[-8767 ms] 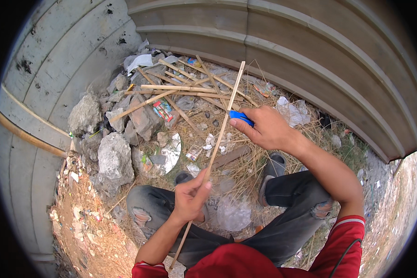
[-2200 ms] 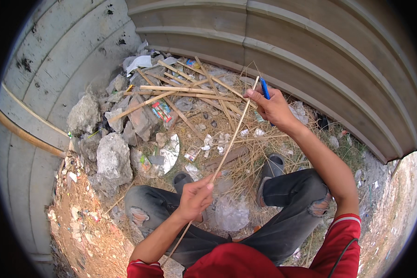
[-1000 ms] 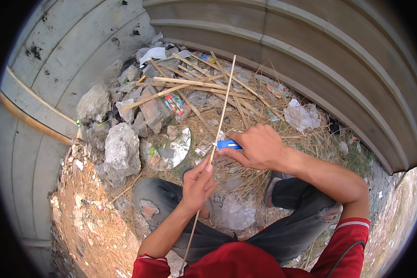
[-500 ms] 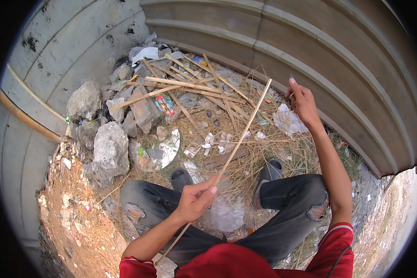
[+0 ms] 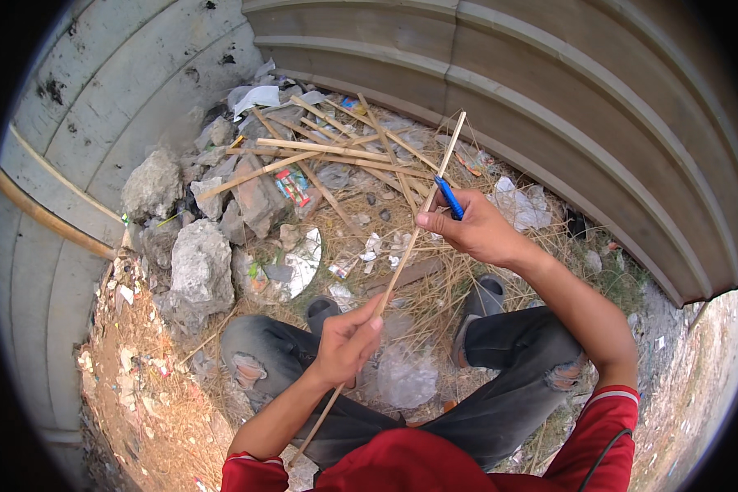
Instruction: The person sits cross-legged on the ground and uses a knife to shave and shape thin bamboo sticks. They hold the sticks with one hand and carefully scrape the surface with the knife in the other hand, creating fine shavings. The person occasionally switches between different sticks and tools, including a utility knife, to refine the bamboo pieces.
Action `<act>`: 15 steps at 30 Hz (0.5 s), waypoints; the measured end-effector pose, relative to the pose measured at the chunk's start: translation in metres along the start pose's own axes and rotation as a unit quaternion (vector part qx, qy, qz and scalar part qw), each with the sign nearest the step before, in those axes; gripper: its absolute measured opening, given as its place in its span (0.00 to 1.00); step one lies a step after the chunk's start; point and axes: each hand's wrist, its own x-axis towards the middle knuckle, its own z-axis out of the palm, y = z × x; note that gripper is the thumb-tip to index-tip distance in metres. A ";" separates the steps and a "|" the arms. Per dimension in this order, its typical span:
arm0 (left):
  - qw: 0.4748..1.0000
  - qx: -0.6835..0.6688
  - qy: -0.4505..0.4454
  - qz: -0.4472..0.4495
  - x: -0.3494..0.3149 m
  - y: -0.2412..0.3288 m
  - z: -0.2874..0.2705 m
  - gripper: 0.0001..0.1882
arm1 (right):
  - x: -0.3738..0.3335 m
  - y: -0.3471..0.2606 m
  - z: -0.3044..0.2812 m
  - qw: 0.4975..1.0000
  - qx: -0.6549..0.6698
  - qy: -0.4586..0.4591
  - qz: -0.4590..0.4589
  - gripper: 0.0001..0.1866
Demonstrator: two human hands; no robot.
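A long, thin bamboo strip (image 5: 403, 272) slants up and away from my lap. My left hand (image 5: 346, 341) is closed round its lower part, and its near end runs down past my left forearm. Farther up the strip is my right hand (image 5: 474, 228), closed on a slim blue tool (image 5: 448, 198) that looks like a box cutter. The right thumb rests against the strip, and the tool lies close beside it. Whether a blade touches the bamboo I cannot tell. Several split bamboo strips (image 5: 324, 149) lie crossed in a loose pile beyond my hands.
Grey rocks and broken concrete (image 5: 202, 262) are heaped at the left. A pale wall (image 5: 131, 74) and a brown corrugated metal sheet (image 5: 566, 90) close off the far side. Dry straw, paper scraps and a clear plastic bag (image 5: 407, 375) litter the ground between my bent knees.
My right hand has come left and down from beside the metal sheet to the upper part of the strip, and the blue tool now shows. My left hand still holds the strip.
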 end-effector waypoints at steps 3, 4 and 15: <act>1.000 -0.009 -0.003 -0.005 0.002 0.002 -0.001 0.24 | -0.007 -0.004 0.013 0.999 -0.017 -0.033 -0.008 0.18; 1.000 -0.018 -0.006 -0.005 0.002 0.001 -0.003 0.24 | -0.007 0.001 0.015 0.999 -0.011 -0.046 -0.012 0.16; 0.998 0.002 0.068 -0.002 0.006 0.005 -0.003 0.25 | -0.021 -0.019 0.028 0.949 -0.296 -0.067 -0.083 0.26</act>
